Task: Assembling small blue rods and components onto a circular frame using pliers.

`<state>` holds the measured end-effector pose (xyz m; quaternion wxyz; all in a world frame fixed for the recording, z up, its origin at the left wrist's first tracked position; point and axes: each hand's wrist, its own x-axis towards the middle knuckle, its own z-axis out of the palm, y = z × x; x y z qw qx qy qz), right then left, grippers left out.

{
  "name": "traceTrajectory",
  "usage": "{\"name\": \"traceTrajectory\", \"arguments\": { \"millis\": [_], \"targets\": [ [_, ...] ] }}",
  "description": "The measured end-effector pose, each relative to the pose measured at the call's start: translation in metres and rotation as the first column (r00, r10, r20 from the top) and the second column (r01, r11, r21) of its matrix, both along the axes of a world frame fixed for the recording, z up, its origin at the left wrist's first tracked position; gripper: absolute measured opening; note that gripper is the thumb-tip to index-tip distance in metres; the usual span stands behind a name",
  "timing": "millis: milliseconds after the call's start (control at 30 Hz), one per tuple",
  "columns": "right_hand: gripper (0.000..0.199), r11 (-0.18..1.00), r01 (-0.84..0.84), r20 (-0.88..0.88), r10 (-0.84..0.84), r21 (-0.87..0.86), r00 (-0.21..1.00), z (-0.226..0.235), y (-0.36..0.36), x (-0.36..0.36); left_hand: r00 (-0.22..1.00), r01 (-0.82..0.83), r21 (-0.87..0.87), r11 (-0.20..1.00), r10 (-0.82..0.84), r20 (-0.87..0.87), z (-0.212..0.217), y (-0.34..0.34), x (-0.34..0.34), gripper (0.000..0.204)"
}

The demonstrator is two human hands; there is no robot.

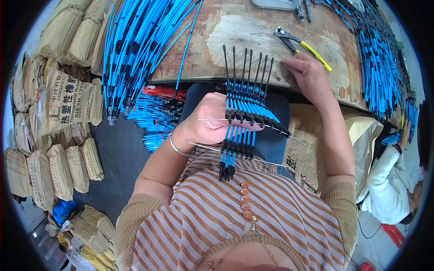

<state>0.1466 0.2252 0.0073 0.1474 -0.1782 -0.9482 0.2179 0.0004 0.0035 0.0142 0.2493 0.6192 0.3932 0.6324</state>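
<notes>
Surface: worn wooden table, upper centre of frame, pale scuffed patch in the middle, edge curving toward me.
On the table: pliers with yellow handles, upper right of centre, lying flat just above my right hand.
Stock left: big heap of blue rods with black sections, upper left, spilling off the table edge.
Stock right: second pile of blue rods along the right rim of the table.
Room: stacked tan paper sacks down the left side, dark floor below them; another person in white sleeves at the far right edge.
Left hand: centre of frame, closed around a fanned bundle of rods, blue shafts with black tips pointing up over the table edge, lower ends hanging toward my striped shirt.
Wires: two thin metal pins run crosswise through the bundle.
Right hand: upper right of centre, resting palm down on the table edge, fingers loosely curled, holding nothing I can see.
Wrist: silver bangle on my left.
</notes>
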Motion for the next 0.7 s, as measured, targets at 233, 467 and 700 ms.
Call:
{"name": "traceTrajectory", "arguments": {
  "millis": [233,467,700],
  "targets": [
    [0.012,0.997,-0.075,-0.055,0.077,0.031,0.996,0.0,0.002,-0.015,1.0,0.021,-0.039,0.999,-0.022,-0.019,-0.001,0.0,-0.002,0.012],
    [0.012,0.996,-0.082,-0.02,0.083,0.034,0.996,0.003,0.001,-0.018,0.999,-0.014,-0.036,0.999,0.013,-0.046,-0.001,0.0,-0.003,0.014],
    [0.012,0.997,-0.073,-0.027,0.073,0.0,0.997,0.002,0.003,-0.021,0.997,-0.004,-0.049,0.999,0.0,-0.071,-0.003,0.0,-0.005,0.016]
  ]
}}
